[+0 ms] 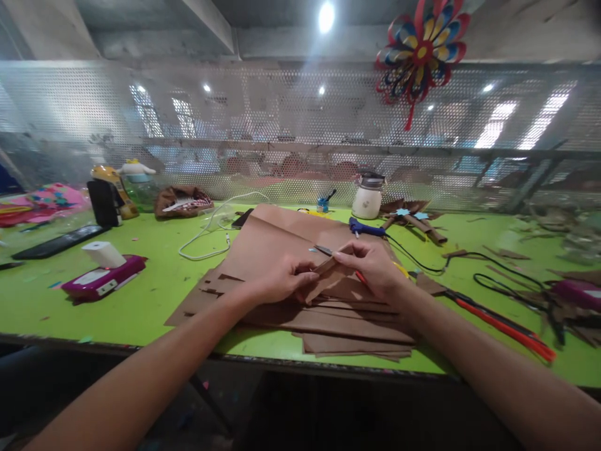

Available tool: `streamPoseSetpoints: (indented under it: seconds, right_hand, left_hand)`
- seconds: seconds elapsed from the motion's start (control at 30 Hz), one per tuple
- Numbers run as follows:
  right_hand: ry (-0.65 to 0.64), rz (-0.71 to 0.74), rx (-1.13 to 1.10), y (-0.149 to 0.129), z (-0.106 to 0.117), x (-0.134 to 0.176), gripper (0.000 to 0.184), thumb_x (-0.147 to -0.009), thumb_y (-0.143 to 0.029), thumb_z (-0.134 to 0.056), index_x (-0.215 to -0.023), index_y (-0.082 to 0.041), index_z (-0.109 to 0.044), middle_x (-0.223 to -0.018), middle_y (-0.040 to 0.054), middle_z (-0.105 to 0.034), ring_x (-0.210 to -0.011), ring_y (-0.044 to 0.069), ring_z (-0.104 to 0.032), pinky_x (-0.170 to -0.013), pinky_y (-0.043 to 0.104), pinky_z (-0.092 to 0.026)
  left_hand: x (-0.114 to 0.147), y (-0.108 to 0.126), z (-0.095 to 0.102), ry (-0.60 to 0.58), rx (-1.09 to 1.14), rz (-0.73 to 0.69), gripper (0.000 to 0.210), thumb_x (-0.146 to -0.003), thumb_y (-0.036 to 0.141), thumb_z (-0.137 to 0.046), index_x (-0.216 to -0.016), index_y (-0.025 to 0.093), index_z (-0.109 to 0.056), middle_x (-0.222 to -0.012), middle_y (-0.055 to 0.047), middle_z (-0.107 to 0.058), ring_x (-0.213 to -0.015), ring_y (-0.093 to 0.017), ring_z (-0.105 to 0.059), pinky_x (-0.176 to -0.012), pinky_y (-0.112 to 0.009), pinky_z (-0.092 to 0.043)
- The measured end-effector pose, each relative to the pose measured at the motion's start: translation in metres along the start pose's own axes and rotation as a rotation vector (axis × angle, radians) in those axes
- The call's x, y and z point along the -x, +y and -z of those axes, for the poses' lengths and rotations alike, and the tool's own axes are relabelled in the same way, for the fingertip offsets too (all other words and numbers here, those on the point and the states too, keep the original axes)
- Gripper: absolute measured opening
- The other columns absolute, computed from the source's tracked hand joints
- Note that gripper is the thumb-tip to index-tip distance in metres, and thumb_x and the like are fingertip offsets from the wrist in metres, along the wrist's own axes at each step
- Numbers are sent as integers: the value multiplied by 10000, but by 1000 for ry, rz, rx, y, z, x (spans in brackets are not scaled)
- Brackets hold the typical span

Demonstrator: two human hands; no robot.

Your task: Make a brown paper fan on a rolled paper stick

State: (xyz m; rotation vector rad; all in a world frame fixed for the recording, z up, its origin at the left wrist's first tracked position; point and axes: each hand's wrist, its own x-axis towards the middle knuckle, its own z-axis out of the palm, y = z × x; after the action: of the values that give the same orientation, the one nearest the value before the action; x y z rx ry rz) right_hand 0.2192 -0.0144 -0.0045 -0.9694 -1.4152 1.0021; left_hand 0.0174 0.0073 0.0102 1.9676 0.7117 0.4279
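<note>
Both hands meet over a stack of brown cardboard sheets (286, 238) at the front of the table. My left hand (284, 279) is closed, thumb and fingers pinching a small folded piece of brown cardboard (323, 279). The same piece is pinched at its upper right by my right hand (373, 266). A dark pointed blade (323, 250) shows just beyond the piece. Something red (360, 277) shows under my right palm; whether it belongs to the blade is unclear. Cut strips of cardboard (357, 341) lie layered below my hands.
A blue glue gun (369, 228) with a black cable lies beyond my right hand. Red-handled scissors (502, 322) rest at right, near cardboard scraps. A purple power strip (104, 279) is at left. A white jug (369, 195) stands at the back, before a perforated screen (282, 125).
</note>
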Motion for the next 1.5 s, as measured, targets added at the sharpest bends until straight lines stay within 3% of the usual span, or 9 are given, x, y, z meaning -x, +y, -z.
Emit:
streamPoseSetpoints:
  seconds: [0.3,0.47,0.67,0.77,0.93,1.13,1.3,1.43,1.5]
  right_hand:
    - [-69,-21,25,2,0,-1,244,-671,-366,-696,-709,-134,-630,-643,-11,-596,-596,110,-515,-594,249,-403]
    - [-37,-38,64,-1,-2,0,276,-614,-357,-736,-735,-137,-621,-653,0,-613,-609,130,-547,-600,265,-435]
    - [91,116,187,-3,-10,1,241,-633,-371,-715,-695,-162,-611,-639,11,-632,-606,143,-561,-592,275,-450]
    - [83,142,227,-5,-14,3,244,-650,-386,-703,-711,-167,-614,-652,23,-646,-620,153,-576,-599,282,-459]
    - [43,105,175,-6,-15,4,275,-659,-409,-693,-735,-152,-633,-662,21,-640,-617,142,-557,-589,270,-448]
    - [43,122,128,-4,-7,0,271,-740,-416,-618,-735,-148,-664,-626,3,-589,-597,122,-498,-590,260,-401]
    - [68,105,95,-3,-4,-1,242,-709,-385,-656,-710,-143,-670,-608,-8,-563,-566,104,-456,-564,247,-370]
    - [96,72,66,1,2,-4,257,-700,-398,-663,-712,-142,-678,-575,-19,-533,-542,94,-443,-541,236,-354]
    - [105,56,45,4,4,-4,271,-705,-411,-655,-707,-142,-677,-553,-25,-512,-525,90,-431,-526,231,-347]
  left_hand:
    - [3,-7,-2,-42,-22,21,282,-889,426,-385,-934,160,-463,-483,47,-502,-440,-111,-543,-424,-190,-386]
    - [1,-5,-7,-31,61,37,300,-864,450,-423,-927,159,-453,-542,46,-501,-453,-104,-542,-423,-190,-379]
    - [-2,4,-7,132,4,-76,310,-805,445,-521,-867,141,-529,-699,5,-559,-623,-114,-546,-600,-242,-447]
    - [-5,2,-7,178,-46,-77,318,-827,443,-484,-888,139,-558,-659,17,-538,-587,-107,-516,-581,-237,-427]
    - [-7,-3,-7,198,-4,-95,274,-807,395,-511,-879,137,-568,-657,18,-548,-592,-107,-512,-574,-229,-413]
    - [-6,-5,-6,135,164,15,304,-798,450,-514,-888,160,-507,-555,49,-527,-446,-87,-490,-473,-214,-395]
    - [-4,-2,-7,75,56,78,280,-843,414,-449,-943,156,-494,-583,32,-541,-436,-102,-530,-391,-186,-340]
    - [-1,0,-6,91,-114,85,356,-891,424,-345,-1024,142,-518,-425,67,-435,-366,-96,-431,-394,-194,-315]
    - [-1,-1,-5,103,-179,61,400,-897,441,-327,-1069,142,-529,-452,59,-450,-382,-95,-417,-426,-207,-336]
